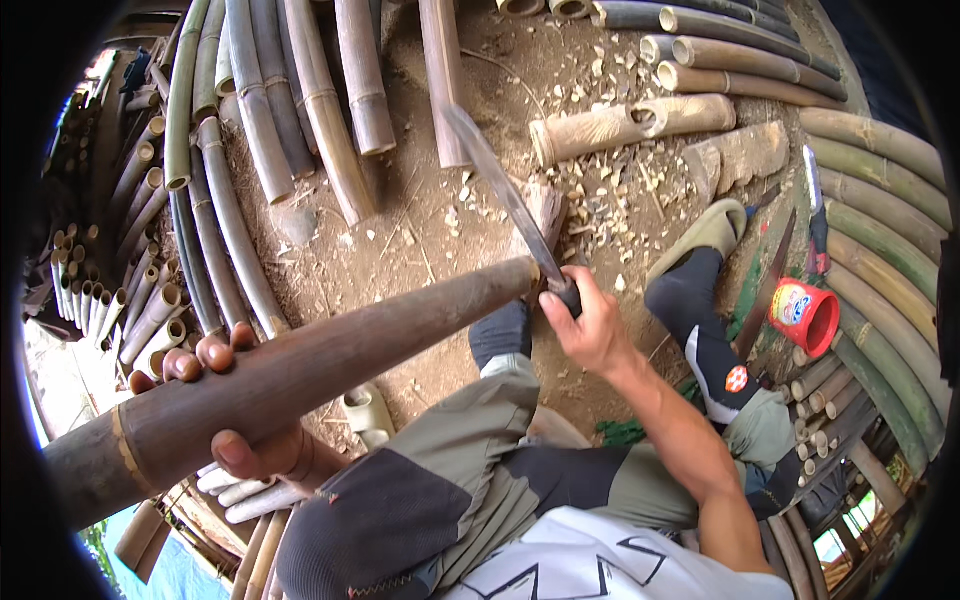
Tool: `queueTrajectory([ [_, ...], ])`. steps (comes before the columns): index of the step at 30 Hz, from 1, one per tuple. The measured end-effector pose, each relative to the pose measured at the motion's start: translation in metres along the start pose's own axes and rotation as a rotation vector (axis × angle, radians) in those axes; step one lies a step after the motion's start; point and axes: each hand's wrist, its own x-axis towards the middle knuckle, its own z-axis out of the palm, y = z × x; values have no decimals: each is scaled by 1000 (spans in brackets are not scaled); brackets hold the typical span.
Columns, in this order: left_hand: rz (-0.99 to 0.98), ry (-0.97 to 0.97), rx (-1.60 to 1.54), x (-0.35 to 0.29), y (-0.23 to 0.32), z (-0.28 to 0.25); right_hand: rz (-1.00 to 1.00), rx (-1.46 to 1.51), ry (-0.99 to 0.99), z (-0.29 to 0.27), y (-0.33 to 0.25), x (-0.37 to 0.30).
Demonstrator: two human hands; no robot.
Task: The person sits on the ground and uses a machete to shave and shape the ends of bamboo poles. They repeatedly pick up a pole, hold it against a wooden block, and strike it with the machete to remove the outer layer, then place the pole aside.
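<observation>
A thick brown bamboo pole (350, 358) slants across my lap from the lower left, its far end near the middle of the view. My left hand (265, 452) supports it from beneath, fingers curled over the far side and thumb on the near side. Beside the pole's far end, my right hand (598, 325) grips the dark handle of a machete (510, 200). Its long blade points up and to the left, crossing in front of a short wooden block (542, 208). The blade passes close to the pole's tip; whether they touch I cannot tell.
Bamboo poles lie at the far left (315, 90), upper right (750, 82) and right edge (890, 250). A holed bamboo piece (590, 130) rests among wood chips. A red tub (822, 322), a saw (770, 285) and a slippered foot (700, 245) are at right.
</observation>
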Motion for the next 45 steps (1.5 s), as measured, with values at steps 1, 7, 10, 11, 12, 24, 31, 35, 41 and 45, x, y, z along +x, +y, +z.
queueTrajectory([
  [1, -7, -19, 8, 1, 0, -2, -68, 55, 62, 0, -13, 1],
  [7, -42, -86, 0, 3, 1, 8, 272, -249, -210, 10, 59, -15],
  [10, -47, -75, -1, 0, 4, 8, 231, -105, -131, 8, 33, -16],
  [11, -32, -70, -6, 2, 4, 8, 164, -76, -83, 3, 12, -6],
  [12, -35, -67, -11, 0, 4, 5, 129, 30, -30, -1, -14, -2],
  [24, -53, 243, 116, 7, -1, 21, 425, -195, -213, 10, 83, -21],
  [31, 0, 6, -32, 4, -3, 1, 72, -63, 52, -1, 1, -12],
  [35, -12, 106, 62, 5, -3, 3, -245, 60, 240, 3, -4, -13],
  [41, -3, 147, 79, 10, -10, 10, 246, -243, -111, 2, 68, -4],
  [45, -44, 217, 152, 8, -11, 10, -79, 31, 177, -1, -7, -3],
])
